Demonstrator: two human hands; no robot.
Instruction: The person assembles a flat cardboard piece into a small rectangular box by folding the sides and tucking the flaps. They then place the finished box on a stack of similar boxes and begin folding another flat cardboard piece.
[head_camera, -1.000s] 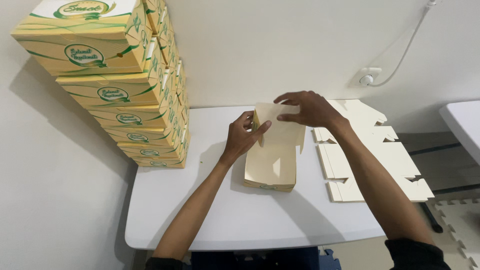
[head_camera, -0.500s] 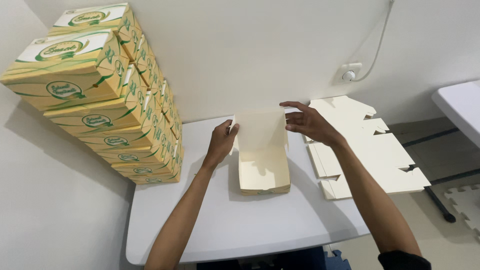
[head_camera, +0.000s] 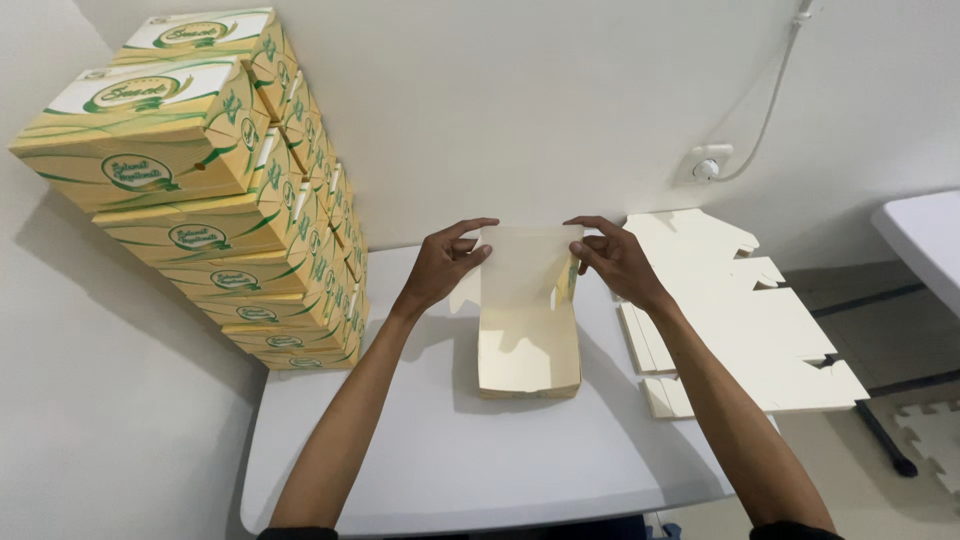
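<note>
Two hands on one item: my left hand (head_camera: 440, 268) and right hand (head_camera: 615, 262) pinched the raised back flap of a cream cardboard box (head_camera: 528, 330), fingers clenched on its upper corners. Box stood open mid-worktop (head_camera: 430, 450), between stacked printed boxes (head_camera: 215, 200) and flat blanks (head_camera: 740, 310). Judged light, thin, crease-prone; best held by folded edges.
</note>
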